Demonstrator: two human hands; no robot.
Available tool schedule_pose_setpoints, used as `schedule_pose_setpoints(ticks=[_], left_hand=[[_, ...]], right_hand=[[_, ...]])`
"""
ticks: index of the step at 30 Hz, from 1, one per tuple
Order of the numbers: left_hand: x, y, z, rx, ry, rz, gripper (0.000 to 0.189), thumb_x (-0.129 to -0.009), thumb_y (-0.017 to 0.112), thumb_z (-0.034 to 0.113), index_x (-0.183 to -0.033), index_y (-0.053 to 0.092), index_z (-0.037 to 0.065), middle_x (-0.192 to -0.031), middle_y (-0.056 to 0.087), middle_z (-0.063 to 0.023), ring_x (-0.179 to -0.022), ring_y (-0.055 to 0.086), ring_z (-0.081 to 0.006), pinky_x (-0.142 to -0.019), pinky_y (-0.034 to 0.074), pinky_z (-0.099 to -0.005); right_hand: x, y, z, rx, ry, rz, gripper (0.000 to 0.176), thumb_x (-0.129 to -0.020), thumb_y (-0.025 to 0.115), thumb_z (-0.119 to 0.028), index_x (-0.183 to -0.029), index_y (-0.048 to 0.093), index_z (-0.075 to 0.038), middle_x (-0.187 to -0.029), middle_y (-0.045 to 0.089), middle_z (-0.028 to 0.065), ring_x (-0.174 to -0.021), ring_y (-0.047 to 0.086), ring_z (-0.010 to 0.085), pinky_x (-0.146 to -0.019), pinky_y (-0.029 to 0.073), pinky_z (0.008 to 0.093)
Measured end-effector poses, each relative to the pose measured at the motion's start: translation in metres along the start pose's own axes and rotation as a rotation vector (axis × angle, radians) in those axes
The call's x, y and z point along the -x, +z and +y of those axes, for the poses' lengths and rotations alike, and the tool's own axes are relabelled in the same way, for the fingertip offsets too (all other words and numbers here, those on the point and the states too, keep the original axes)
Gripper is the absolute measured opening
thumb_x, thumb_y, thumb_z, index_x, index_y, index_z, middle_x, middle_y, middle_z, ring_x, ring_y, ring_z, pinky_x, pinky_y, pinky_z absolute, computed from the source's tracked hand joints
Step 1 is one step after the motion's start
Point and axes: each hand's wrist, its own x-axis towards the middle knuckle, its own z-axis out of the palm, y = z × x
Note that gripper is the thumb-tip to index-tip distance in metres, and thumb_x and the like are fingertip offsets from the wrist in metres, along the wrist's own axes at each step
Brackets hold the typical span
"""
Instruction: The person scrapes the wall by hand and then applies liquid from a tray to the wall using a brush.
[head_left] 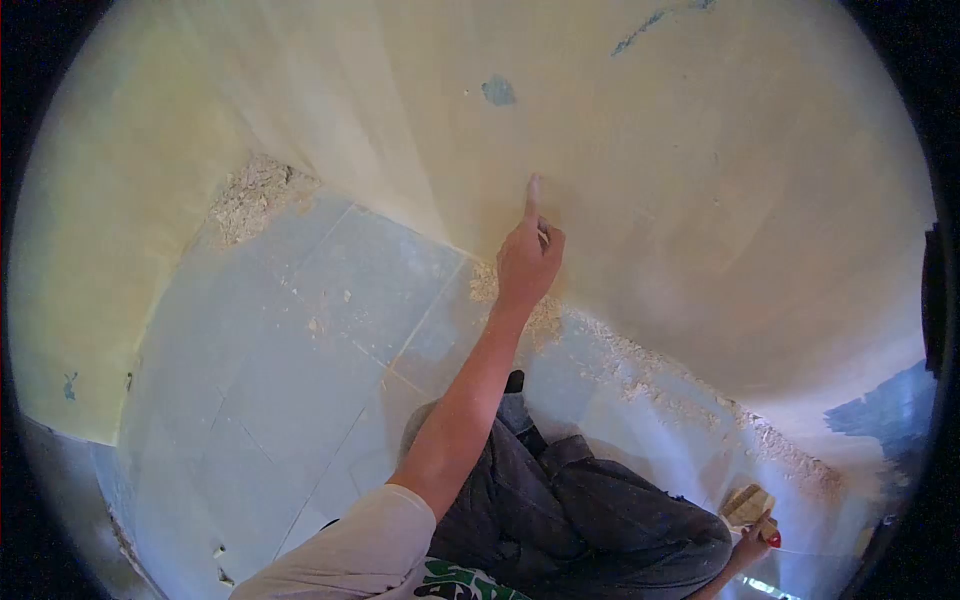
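My left hand [530, 262] reaches up to the cream-coloured wall [660, 190], its index finger stretched out with a whitish tip at the surface. Its other fingers are loosely curled, and I see nothing held in them. Low on the right, beside my knee, my right hand [748, 552] is closed around the handle of a putty knife [748, 507]. The broad blade looks coated with yellowish material, and a red part shows at the handle. Blue-grey patches show on the wall, among them a small spot [498, 91] above my left hand.
Pale scrapings [262, 195] are heaped in the corner on the left. More crumbs [640, 365] lie along the foot of the wall. Grey-blue tiles [300, 350] cover the floor, where my legs [570, 510] are bent in dark trousers. A larger blue patch [890, 415] is at right.
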Motion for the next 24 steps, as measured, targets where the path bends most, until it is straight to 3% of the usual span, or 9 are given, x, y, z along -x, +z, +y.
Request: schedule_pose_setpoints(ticks=[2, 4, 7, 11, 14, 16, 20, 24], left_hand=[[-0.001, 0.002, 0.000, -0.017, 0.004, 0.010, 0.074, -0.085, 0.056, 0.009, -0.151, 0.023, 0.018, -0.068, 0.053, -0.0040, -0.058, 0.052, -0.0139, -0.057, 0.045, -0.0295], [0.001, 0.003, 0.002, -0.030, 0.002, 0.006, 0.074, -0.083, 0.056, 0.015, -0.150, 0.025, 0.018, -0.073, 0.061, -0.0074, -0.060, 0.059, -0.0221, -0.062, 0.049, -0.0374], [0.001, 0.001, 0.002, -0.001, -0.003, -0.006, 0.075, -0.083, 0.057, 0.015, -0.150, 0.024, 0.018, -0.075, 0.061, -0.0064, -0.062, 0.060, -0.0216, -0.062, 0.049, -0.0372], [0.001, 0.006, -0.001, 0.001, 0.024, 0.024, 0.074, -0.084, 0.056, 0.010, -0.151, 0.023, 0.017, -0.070, 0.054, -0.0060, -0.059, 0.055, -0.0180, -0.059, 0.047, -0.0327], [0.001, 0.004, 0.002, 0.000, 0.022, 0.014, 0.075, -0.084, 0.056, 0.010, -0.151, 0.023, 0.017, -0.070, 0.054, -0.0059, -0.058, 0.054, -0.0170, -0.059, 0.047, -0.0320], [0.002, 0.002, 0.003, -0.032, -0.006, 0.002, 0.076, -0.082, 0.058, 0.013, -0.150, 0.025, 0.017, -0.071, 0.059, -0.0053, -0.059, 0.058, -0.0209, -0.060, 0.049, -0.0360], [0.003, 0.004, 0.001, -0.030, 0.013, 0.018, 0.076, -0.082, 0.058, 0.012, -0.150, 0.024, 0.016, -0.070, 0.059, -0.0054, -0.058, 0.058, -0.0209, -0.059, 0.048, -0.0357], [0.005, 0.007, -0.002, -0.006, 0.049, 0.068, 0.068, -0.082, 0.058, 0.010, -0.146, 0.035, 0.014, -0.069, 0.059, -0.0075, -0.057, 0.058, -0.0206, -0.058, 0.048, -0.0351]], right_hand=[[-0.005, 0.000, 0.001, 0.025, -0.087, 0.013, 0.036, -0.090, 0.065, -0.035, -0.098, 0.063, 0.000, -0.077, 0.062, 0.0111, -0.068, 0.062, 0.0203, -0.055, 0.054, 0.0332], [-0.011, -0.004, -0.001, 0.091, -0.050, -0.054, 0.036, -0.090, 0.065, -0.034, -0.099, 0.062, 0.001, -0.078, 0.062, 0.0110, -0.068, 0.061, 0.0199, -0.055, 0.053, 0.0335], [-0.003, -0.002, -0.022, 0.049, 0.055, -0.062, 0.037, -0.090, 0.065, -0.034, -0.100, 0.062, 0.002, -0.076, 0.062, 0.0111, -0.067, 0.061, 0.0193, -0.054, 0.052, 0.0332], [-0.011, -0.004, 0.008, 0.143, 0.036, -0.030, 0.037, -0.091, 0.064, -0.036, -0.099, 0.063, 0.001, -0.075, 0.062, 0.0101, -0.065, 0.060, 0.0184, -0.053, 0.052, 0.0326], [-0.005, 0.000, -0.003, 0.049, -0.127, -0.044, 0.039, -0.091, 0.064, -0.038, -0.097, 0.064, 0.000, -0.073, 0.062, 0.0102, -0.064, 0.061, 0.0168, -0.051, 0.053, 0.0313], [0.006, 0.002, -0.030, -0.040, -0.014, 0.044, 0.039, -0.090, 0.064, -0.039, -0.095, 0.064, 0.000, -0.075, 0.063, 0.0103, -0.065, 0.061, 0.0164, -0.050, 0.054, 0.0312], [0.001, 0.002, -0.021, -0.027, 0.001, 0.032, 0.040, -0.090, 0.064, -0.040, -0.094, 0.064, 0.000, -0.076, 0.064, 0.0105, -0.066, 0.062, 0.0164, -0.050, 0.054, 0.0309], [-0.006, 0.001, 0.001, 0.027, -0.042, 0.050, 0.040, -0.090, 0.065, -0.040, -0.093, 0.064, 0.000, -0.075, 0.064, 0.0101, -0.066, 0.062, 0.0162, -0.050, 0.053, 0.0309]])
